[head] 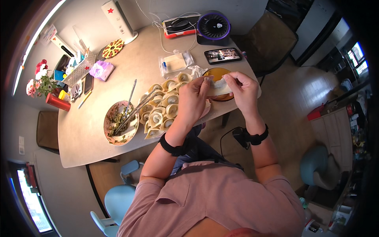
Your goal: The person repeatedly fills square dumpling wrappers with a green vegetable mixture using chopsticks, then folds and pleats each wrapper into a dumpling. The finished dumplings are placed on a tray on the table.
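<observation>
Between my two hands a pale dough wrapper [220, 88] is held over an amber glass bowl [213, 71] at the table's right end. My left hand [194, 94] pinches its left end with thumb and fingers, and my right hand [243, 89] pinches its upper right end. The wrapper looks folded; any filling inside is hidden. Several folded dumplings [156, 118] sit in close rows just left of my left hand. Further left stands a bowl [136, 123] with green chopped filling [115, 121], a metal spoon [132, 93] and chopsticks [137, 107].
A smartphone [222, 55] and a fan-like device with a purple rim [213, 25] stand beyond the amber bowl. A plastic bag [176, 62] and crumpled tissue [197, 71] lie nearby. A tissue pack [101, 70], white basket [80, 69] and red cylinder [58, 102] are at the left.
</observation>
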Demonstrator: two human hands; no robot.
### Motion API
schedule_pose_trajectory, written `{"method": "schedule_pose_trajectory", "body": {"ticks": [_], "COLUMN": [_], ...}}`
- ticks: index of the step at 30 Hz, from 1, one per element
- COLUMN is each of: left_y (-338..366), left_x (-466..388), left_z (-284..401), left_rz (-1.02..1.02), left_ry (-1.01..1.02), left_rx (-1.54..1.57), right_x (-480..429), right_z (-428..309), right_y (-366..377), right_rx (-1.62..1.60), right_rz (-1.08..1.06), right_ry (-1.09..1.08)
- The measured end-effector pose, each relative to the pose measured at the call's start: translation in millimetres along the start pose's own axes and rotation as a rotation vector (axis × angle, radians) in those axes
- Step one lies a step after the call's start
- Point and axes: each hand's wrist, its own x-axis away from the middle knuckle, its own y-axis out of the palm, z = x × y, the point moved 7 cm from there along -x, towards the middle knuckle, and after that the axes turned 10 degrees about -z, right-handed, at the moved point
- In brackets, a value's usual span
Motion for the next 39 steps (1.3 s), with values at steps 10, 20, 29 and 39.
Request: {"method": "schedule_pose_trajectory", "body": {"ticks": [10,20,29,39], "left_y": [4.6,8.8,1.6,9.0], "left_x": [-2.2,-2.3,-1.8,0.6], "left_z": [16.2,3.2,22.6,31.2], "left_rz": [0.083,0.117,0.114,-0.07], "left_ry": [0.081,0.03,0.201,0.298], "left_rx": [-0.109,0.151,-0.227,-0.531], "right_x": [1.5,0.5,0.4,-3.7], "right_z": [-5.4,-2.6,-54.8,-63.1], "right_y": [-7.5,-6.9,1.9,7.1], "right_rx": [0.079,-0.033,0.538,0.586], "right_rz": [0.034,-0.008,-0.037,-0.105], "right_ry": [-0.019,0.064,-0.486,-0.529]}}
